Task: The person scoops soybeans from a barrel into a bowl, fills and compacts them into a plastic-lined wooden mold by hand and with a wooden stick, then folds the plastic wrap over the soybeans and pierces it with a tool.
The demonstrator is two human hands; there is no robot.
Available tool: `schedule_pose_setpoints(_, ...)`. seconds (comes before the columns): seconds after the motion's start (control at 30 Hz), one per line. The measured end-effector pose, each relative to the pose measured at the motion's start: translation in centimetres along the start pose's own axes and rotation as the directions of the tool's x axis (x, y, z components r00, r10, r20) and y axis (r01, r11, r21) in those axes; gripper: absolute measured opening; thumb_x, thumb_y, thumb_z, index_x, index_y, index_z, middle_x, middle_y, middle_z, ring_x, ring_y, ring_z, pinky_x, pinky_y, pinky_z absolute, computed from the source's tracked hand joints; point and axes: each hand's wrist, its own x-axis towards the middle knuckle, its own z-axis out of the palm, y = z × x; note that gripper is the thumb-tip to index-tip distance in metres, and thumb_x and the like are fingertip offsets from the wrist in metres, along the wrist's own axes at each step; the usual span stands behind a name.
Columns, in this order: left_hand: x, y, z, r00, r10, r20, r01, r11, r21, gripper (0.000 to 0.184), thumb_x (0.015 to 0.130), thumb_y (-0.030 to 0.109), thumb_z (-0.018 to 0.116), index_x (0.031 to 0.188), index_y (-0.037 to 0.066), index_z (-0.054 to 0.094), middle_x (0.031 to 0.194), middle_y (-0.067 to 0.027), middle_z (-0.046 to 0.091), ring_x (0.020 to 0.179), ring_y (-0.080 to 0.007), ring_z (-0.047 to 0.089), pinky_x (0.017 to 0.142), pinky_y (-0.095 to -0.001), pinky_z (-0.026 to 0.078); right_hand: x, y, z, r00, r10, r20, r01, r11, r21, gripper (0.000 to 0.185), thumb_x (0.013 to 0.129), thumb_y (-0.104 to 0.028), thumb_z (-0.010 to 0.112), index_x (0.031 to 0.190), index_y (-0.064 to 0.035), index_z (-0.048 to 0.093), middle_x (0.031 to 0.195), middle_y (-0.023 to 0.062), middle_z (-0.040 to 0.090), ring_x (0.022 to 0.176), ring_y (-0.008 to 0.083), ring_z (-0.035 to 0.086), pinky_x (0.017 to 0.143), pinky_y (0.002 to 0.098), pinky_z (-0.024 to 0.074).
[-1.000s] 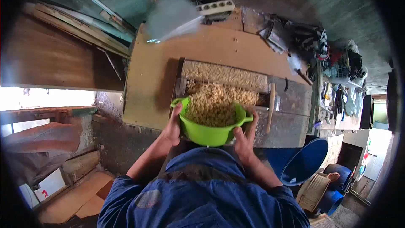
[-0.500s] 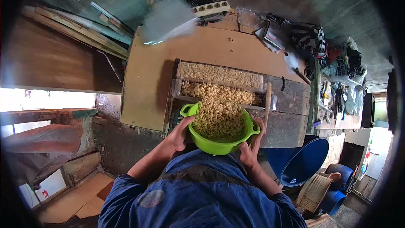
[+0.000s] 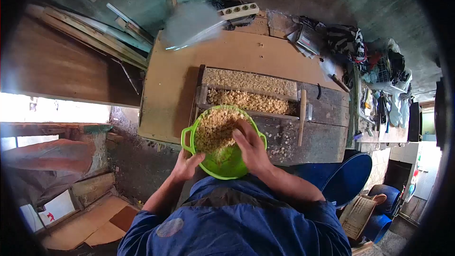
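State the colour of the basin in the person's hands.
Bright green basin; it shows best in the head view.

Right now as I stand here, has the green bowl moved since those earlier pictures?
Yes, the green bowl has moved to the left, farther from the wooden stick lying on the workbench.

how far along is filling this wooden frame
The far section looks filled and level; the near section is uneven. The left hand holds the green bowl, the right hand in its grainy mix. Probably left: using that mix and levelling the near section.
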Motion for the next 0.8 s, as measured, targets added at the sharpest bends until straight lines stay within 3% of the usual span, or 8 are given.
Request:
schedule_pose_setpoints(0.07, -0.9, -0.3, -0.3, 0.999, -0.024, -0.022, 0.025, 0.999, 0.026, 0.073, 0.083, 0.007, 0.058, 0.15, 0.002, 0.031, 0.141, -0.0097, 0.05, 0.129, -0.0213, 0.048, 0.108, -0.0367, 0.037, 1.2, 2.0, 1.7, 0.995, 0.098, 0.014, -0.098, 0.993, 0.069, 0.057, 0.104, -0.021, 0.054, 0.148, 0.0082, 0.033, 0.147, 0.0196, 0.045, 0.137, 0.0237, 0.042, 0.113, 0.0327, 0.0317)
schedule_pose_setpoints(0.17, -1.6, -0.3, -0.4, 0.995, 0.057, -0.087, -0.053, 0.997, 0.055, 0.068, 0.083, 0.006, 0.058, 0.147, 0.001, 0.037, 0.138, -0.0093, 0.053, 0.127, -0.0212, 0.05, 0.107, -0.036, 0.038, 1.8, 4.5, 3.6, 0.998, 0.001, 0.058, 0.009, 0.984, -0.179, 0.058, 0.104, -0.033, 0.052, 0.144, 0.0077, 0.041, 0.14, 0.0184, 0.053, 0.128, 0.0227, 0.049, 0.109, 0.0321, 0.0355)
schedule_pose_setpoints(0.23, -2.0, -0.7, -0.9, 0.99, 0.091, -0.112, -0.083, 0.994, 0.077, 0.066, 0.083, 0.006, 0.059, 0.146, 0.001, 0.038, 0.137, -0.0092, 0.054, 0.125, -0.0208, 0.051, 0.107, -0.0358, 0.039, 2.4, 4.5, 4.4, 0.982, 0.091, 0.163, -0.052, 0.971, -0.232, 0.057, 0.104, -0.035, 0.051, 0.141, 0.0074, 0.045, 0.135, 0.0178, 0.056, 0.123, 0.0223, 0.052, 0.108, 0.0328, 0.0372)
schedule_pose_setpoints(0.4, -2.5, -2.0, -2.4, 0.979, -0.053, -0.199, 0.066, 0.996, 0.058, 0.066, 0.084, 0.007, 0.06, 0.146, 0.002, 0.037, 0.131, -0.0084, 0.055, 0.118, -0.0195, 0.053, 0.102, -0.0348, 0.042, 2.5, 3.7, 7.1, 0.921, 0.223, 0.32, -0.119, 0.942, -0.314, 0.052, 0.104, -0.042, 0.047, 0.126, 0.0035, 0.059, 0.115, 0.0147, 0.069, 0.108, 0.025, 0.064, 0.097, 0.0352, 0.0452)
schedule_pose_setpoints(0.5, -2.2, -2.2, -3.0, 0.988, -0.056, -0.142, 0.055, 0.998, -0.012, 0.075, 0.084, 0.008, 0.051, 0.153, 0.008, 0.024, 0.139, -0.0096, 0.05, 0.126, -0.0218, 0.05, 0.105, -0.0362, 0.04, 2.9, 3.0, 8.0, 0.85, 0.409, 0.333, -0.391, 0.912, -0.122, 0.049, 0.103, -0.038, 0.051, 0.13, 0.0023, 0.058, 0.12, 0.0115, 0.066, 0.11, 0.0189, 0.061, 0.098, 0.0325, 0.0467)
schedule_pose_setpoints(0.57, -2.2, -2.5, -3.2, 0.986, -0.06, -0.158, 0.052, 0.997, -0.053, 0.078, 0.083, 0.008, 0.051, 0.155, 0.008, 0.021, 0.14, -0.0099, 0.049, 0.127, -0.022, 0.049, 0.105, -0.0363, 0.04, 3.7, 5.1, 8.0, 0.717, 0.524, 0.459, -0.666, 0.709, 0.231, 0.042, 0.102, -0.035, 0.051, 0.126, -0.0009, 0.061, 0.119, 0.0107, 0.068, 0.106, 0.021, 0.065, 0.095, 0.0346, 0.0512)
schedule_pose_setpoints(0.73, -1.7, -4.3, -4.4, 0.97, -0.1, -0.221, 0.063, 0.984, -0.168, 0.084, 0.082, 0.009, 0.053, 0.157, 0.008, 0.016, 0.142, -0.0106, 0.047, 0.129, -0.0224, 0.047, 0.108, -0.0361, 0.036, 4.2, 3.4, 7.1, 0.655, 0.591, 0.471, -0.752, 0.571, 0.329, 0.037, 0.102, -0.031, 0.05, 0.12, -0.0018, 0.063, 0.113, 0.0093, 0.07, 0.097, 0.0221, 0.07, 0.093, 0.039, 0.055)
schedule_pose_setpoints(0.8, -1.1, -4.4, -5.1, 0.992, 0.027, -0.125, -0.037, 0.996, -0.076, 0.084, 0.083, 0.012, 0.057, 0.156, 0.005, 0.016, 0.142, -0.0112, 0.045, 0.131, -0.022, 0.043, 0.11, -0.0369, 0.034, 4.8, 2.7, 6.5, 0.648, 0.584, 0.489, -0.761, 0.52, 0.387, 0.037, 0.102, -0.033, 0.052, 0.12, -0.0024, 0.063, 0.113, 0.0099, 0.07, 0.098, 0.0219, 0.07, 0.094, 0.0392, 0.0545)
